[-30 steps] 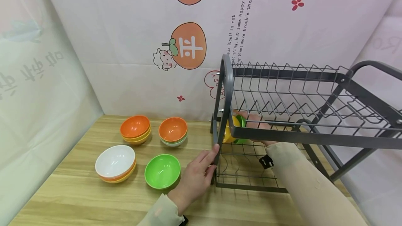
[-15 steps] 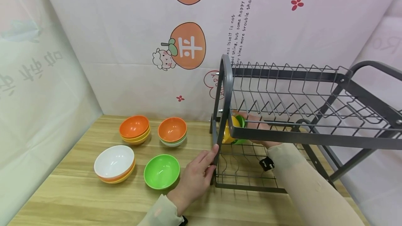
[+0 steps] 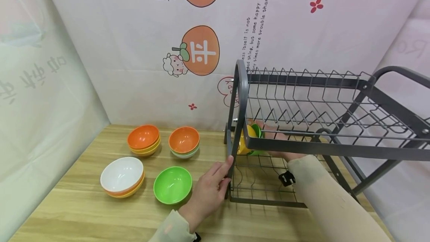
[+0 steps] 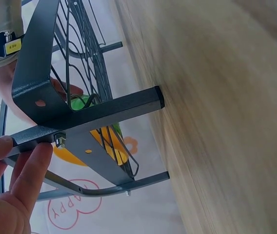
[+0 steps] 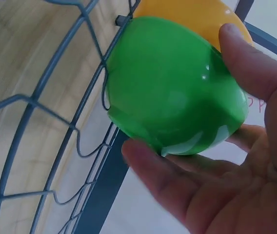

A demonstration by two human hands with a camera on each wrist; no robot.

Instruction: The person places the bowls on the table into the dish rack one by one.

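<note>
My right hand (image 3: 279, 145) reaches under the upper shelf of the dark metal dish rack (image 3: 319, 148). It holds a green bowl (image 5: 172, 87), thumb over one side and fingers under the other, as the right wrist view shows. The bowl stands on edge at the wires of the lower shelf, right beside a yellow bowl (image 5: 197, 17). Part of both bowls is hidden behind the upper shelf's front bar in the head view. My left hand (image 3: 206, 195) grips the rack's front left post, with fingertips and thumb around the bar (image 4: 31, 136) in the left wrist view.
Left of the rack, a single green bowl (image 3: 173, 185) lies near my left hand. Behind it stands a stack topped by an orange bowl (image 3: 184, 140). Farther left are another orange-topped stack (image 3: 143, 136) and one with a white bowl (image 3: 121, 174) on top. A printed cloth hangs behind.
Almost nothing changes: both hands keep their holds, and the green bowl stays against the yellow one. The head view shifts very slightly.
</note>
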